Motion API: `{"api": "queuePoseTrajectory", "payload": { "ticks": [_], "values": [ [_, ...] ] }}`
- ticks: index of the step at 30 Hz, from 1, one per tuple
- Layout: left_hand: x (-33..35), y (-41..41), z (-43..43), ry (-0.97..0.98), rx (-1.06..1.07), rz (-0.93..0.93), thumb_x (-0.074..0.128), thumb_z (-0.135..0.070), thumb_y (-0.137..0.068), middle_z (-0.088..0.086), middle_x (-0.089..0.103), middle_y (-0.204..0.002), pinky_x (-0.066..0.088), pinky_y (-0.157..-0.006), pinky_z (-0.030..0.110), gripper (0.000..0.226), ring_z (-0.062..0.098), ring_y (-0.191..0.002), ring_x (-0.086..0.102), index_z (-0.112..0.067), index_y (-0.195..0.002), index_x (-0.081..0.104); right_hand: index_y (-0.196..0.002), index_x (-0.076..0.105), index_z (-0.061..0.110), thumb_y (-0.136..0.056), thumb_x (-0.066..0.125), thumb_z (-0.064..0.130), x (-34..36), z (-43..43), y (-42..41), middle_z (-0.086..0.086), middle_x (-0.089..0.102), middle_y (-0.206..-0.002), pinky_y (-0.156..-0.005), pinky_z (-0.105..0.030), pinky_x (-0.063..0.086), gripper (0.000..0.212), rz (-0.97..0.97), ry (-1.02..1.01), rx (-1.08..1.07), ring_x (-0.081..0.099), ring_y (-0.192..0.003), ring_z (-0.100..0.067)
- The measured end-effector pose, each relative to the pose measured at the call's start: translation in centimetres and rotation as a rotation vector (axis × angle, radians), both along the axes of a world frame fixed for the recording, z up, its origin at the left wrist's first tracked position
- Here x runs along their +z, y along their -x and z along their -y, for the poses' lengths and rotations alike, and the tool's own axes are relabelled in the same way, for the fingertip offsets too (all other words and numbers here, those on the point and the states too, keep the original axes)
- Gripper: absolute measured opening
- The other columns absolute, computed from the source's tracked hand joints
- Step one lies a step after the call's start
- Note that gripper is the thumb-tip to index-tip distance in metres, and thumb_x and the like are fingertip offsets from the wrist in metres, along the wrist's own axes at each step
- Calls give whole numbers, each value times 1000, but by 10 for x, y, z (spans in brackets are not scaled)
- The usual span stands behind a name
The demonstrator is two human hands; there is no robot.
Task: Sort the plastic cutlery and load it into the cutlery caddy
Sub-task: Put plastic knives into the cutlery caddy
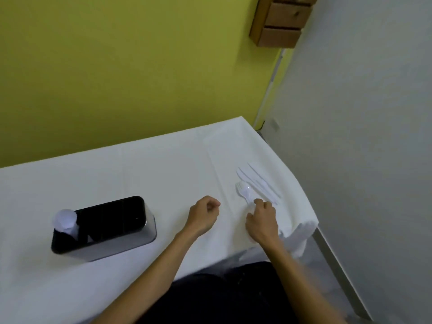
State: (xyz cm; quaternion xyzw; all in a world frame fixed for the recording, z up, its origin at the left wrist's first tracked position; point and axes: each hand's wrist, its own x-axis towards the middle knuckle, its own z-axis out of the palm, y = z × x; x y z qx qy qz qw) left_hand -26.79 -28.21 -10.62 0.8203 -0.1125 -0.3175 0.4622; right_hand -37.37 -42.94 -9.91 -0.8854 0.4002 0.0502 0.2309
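A pile of white plastic cutlery (257,183) lies on a white tray (217,150) at the right side of the table: knives at the back, forks and a spoon (247,191) in front. My right hand (263,219) rests at the near end of the pile, fingers pinched on the handle of the spoon. My left hand (204,213) hovers left of the tray in a loose fist, holding nothing. The black and steel cutlery caddy (105,226) stands at the left, with white spoons (65,220) upright in its left compartment.
A white cloth covers the table (140,174) and hangs folded over the right edge. A yellow wall runs behind the table, a grey wall on the right. Small wooden drawers (280,22) hang high on the wall.
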Motion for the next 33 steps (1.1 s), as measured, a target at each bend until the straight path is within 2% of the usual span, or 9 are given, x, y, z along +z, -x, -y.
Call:
{"api": "queuePoseTrajectory", "payload": {
  "ticks": [4, 6, 8, 13, 17, 20, 23, 28, 33],
  "values": [
    [-13, 6, 9, -27, 25, -51, 57, -23, -95, -5, 67, -104, 49, -69, 16, 11, 7, -90, 63, -25, -103, 65, -114, 51, 11, -97, 45, 12, -6, 2, 4, -8, 54, -114, -71, -32, 44, 18, -33, 20, -9, 56, -93, -25],
    [-16, 3, 13, -12, 60, -85, 56, -28, -95, -1, 69, -104, 58, -80, 31, 10, 13, -92, 66, -24, -100, 64, -105, 52, 12, -97, 43, 14, -6, 2, 4, -5, 57, -106, -71, -34, 49, 12, -38, 36, 20, 55, -85, -22],
    [-14, 0, 17, -7, 84, -118, 56, -33, -95, 1, 70, -105, 59, -85, 37, 15, 15, -90, 68, -22, -101, 63, -104, 53, 14, -97, 42, 16, -4, 0, 3, -4, 59, -104, -71, -34, 48, 13, -21, 45, 42, 55, -83, -21],
    [-4, -6, 37, 69, 169, -228, 59, -49, -93, 2, 71, -101, 60, -80, 33, 41, 15, -87, 71, -16, -117, 55, -109, 54, 19, -99, 48, 25, 6, -21, -2, -1, 57, -110, -71, -33, 48, 13, 76, 70, 145, 59, -87, -23],
    [0, -12, 46, 193, 314, -323, 48, -27, -101, 6, 70, -98, 61, -81, 37, 26, 20, -81, 73, -8, -118, 54, -110, 58, 22, -99, 51, 39, 8, -31, -4, 4, 59, -112, -71, -31, 46, 21, 148, 44, 272, 63, -91, -20],
    [1, -18, 42, 244, 430, -402, 39, -16, -103, 13, 64, -91, 61, -71, 35, 20, 23, -71, 68, -4, -115, 50, -115, 58, 23, -99, 49, 45, 9, -19, -7, 3, 57, -116, -71, -31, 44, 28, 181, 27, 145, 62, -93, -20],
    [-3, -22, 38, 262, 489, -444, 40, -9, -99, 14, 59, -86, 58, -67, 37, 14, 24, -65, 63, -3, -109, 48, -123, 48, 13, -101, 48, 33, 5, -3, -8, -6, 51, -122, -68, -31, 38, 30, 6, 60, 39, 60, -90, -26],
    [-3, -19, 43, 261, 474, -478, 49, -16, -98, 11, 58, -85, 57, -66, 33, 15, 21, -65, 60, -4, -105, 51, -115, 45, 10, -100, 44, 23, 0, 0, -11, -7, 60, -104, -65, -31, 38, 20, -117, -24, 96, 51, -78, -22],
    [-5, -16, 48, 199, 424, -452, 58, -33, -97, 10, 63, -86, 61, -73, 35, 25, 21, -71, 66, -9, -96, 55, -93, 43, 14, -97, 43, 19, 2, -16, -15, -2, 53, -84, -57, -29, 33, 6, -128, -24, 145, 48, -66, -19]
  ]
}}
